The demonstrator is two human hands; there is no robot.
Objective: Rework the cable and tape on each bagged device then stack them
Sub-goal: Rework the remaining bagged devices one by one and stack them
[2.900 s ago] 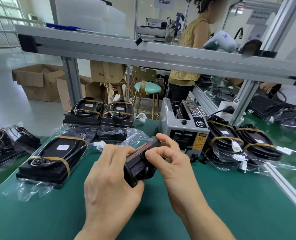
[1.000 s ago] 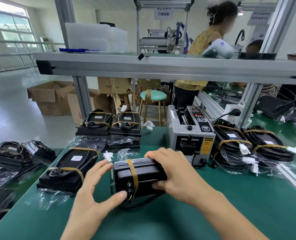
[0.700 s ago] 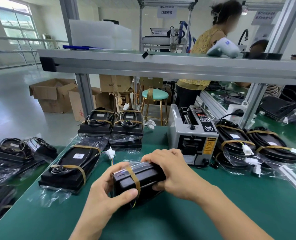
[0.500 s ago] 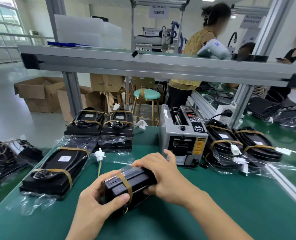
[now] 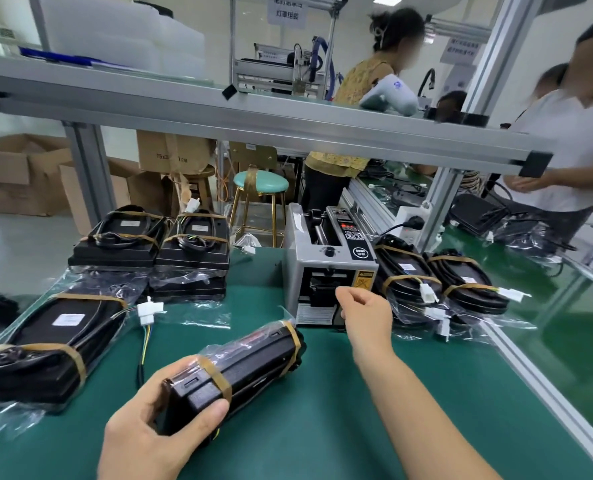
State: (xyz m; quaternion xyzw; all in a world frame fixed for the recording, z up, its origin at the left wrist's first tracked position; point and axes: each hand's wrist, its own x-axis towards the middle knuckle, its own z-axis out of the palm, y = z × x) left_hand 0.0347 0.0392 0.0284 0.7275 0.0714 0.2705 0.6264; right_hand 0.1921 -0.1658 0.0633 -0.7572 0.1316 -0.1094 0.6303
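My left hand [image 5: 156, 431] grips the near end of a black bagged device [image 5: 239, 365], which lies tilted over the green mat with two brown tape bands round it. My right hand [image 5: 366, 311] is off the device and reaches up to the front slot of the grey tape dispenser [image 5: 326, 268], fingers loosely curled; I see nothing held in them. Another bagged device [image 5: 49, 344] with a white connector [image 5: 148, 311] lies to the left. Two stacks of taped devices [image 5: 153, 249] stand at the back left.
Taped devices [image 5: 437, 285] in bags lie right of the dispenser. An aluminium shelf rail [image 5: 253, 123] crosses overhead, with a post [image 5: 437, 209] at the right. People stand beyond the bench. Cardboard boxes [image 5: 18, 171] and a stool [image 5: 260, 185] are behind.
My right hand has let go of the device and moved up right to the tape dispenser. My left hand alone now holds the device, turned lengthwise away from me.
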